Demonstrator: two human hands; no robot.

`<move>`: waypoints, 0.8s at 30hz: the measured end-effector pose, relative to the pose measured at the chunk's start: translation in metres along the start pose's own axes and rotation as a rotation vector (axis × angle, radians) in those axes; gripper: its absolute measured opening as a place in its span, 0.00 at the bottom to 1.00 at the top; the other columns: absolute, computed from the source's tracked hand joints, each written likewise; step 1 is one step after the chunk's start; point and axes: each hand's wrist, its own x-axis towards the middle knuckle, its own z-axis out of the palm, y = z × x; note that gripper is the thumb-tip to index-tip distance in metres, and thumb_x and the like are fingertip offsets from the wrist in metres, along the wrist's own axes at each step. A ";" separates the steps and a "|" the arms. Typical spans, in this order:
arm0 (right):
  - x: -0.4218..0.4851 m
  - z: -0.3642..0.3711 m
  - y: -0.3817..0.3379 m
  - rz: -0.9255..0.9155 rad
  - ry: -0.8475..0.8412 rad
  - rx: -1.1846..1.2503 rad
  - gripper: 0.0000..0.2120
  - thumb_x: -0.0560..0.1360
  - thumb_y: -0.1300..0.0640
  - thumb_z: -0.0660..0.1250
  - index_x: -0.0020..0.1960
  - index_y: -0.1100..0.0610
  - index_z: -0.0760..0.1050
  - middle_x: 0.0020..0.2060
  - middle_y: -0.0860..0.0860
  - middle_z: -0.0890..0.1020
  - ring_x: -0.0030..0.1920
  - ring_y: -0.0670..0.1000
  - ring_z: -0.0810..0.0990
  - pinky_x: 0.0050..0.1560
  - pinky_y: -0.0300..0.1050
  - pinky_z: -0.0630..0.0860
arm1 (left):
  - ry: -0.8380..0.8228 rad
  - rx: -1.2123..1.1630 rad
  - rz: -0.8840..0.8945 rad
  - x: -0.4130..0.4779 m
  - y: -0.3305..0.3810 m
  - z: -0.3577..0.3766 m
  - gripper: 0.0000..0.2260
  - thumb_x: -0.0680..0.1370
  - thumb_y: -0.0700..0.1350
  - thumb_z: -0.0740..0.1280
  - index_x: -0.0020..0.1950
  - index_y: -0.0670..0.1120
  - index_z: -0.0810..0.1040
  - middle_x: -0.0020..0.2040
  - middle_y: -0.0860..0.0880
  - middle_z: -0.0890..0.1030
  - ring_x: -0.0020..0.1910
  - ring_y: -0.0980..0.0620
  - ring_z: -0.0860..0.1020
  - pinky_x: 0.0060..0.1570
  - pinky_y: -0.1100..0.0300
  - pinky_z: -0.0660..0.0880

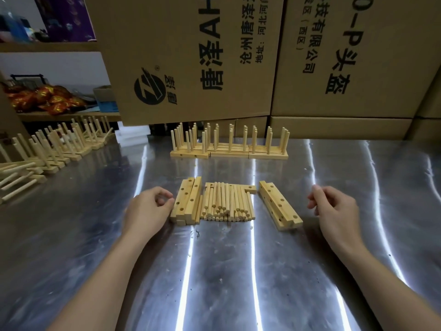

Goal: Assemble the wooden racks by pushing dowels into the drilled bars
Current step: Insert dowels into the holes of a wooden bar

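Far on the left, a long row of pale wooden racks with pegs standing up (59,144) sits on the shiny grey metal table (238,271). Most of them look finished, though a few at the near end lie tipped over.

Next comes the left hand (148,211). Its fingers are loosely curled and hold nothing. The fingertips are right beside a stack of pale wooden bars with round holes drilled in them (188,201). I cannot tell if they touch it.

In the middle lies a neat pile of thin round wooden dowels (226,201). They are all loose, and none is pushed in. Behind that pile, near the big brown cardboard boxes (191,56), stands another group of wooden racks with upright pegs (229,146). Those look done too.

To the right of the dowels is a second stack of drilled wooden bars (279,206), and its holes are empty.

Last is the right hand (334,211). Its fingers are loosely bent, it holds nothing, and it is apart from the bars.

So I think many racks are made, but these bars and dowels are waiting. The next rack has not been started.
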 end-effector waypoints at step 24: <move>0.003 0.006 -0.002 -0.142 0.023 -0.004 0.17 0.85 0.49 0.65 0.39 0.50 0.82 0.34 0.46 0.83 0.37 0.52 0.81 0.44 0.63 0.80 | 0.171 -0.468 -0.179 -0.001 0.012 -0.022 0.03 0.80 0.48 0.74 0.49 0.55 0.88 0.42 0.53 0.87 0.43 0.54 0.82 0.35 0.61 0.79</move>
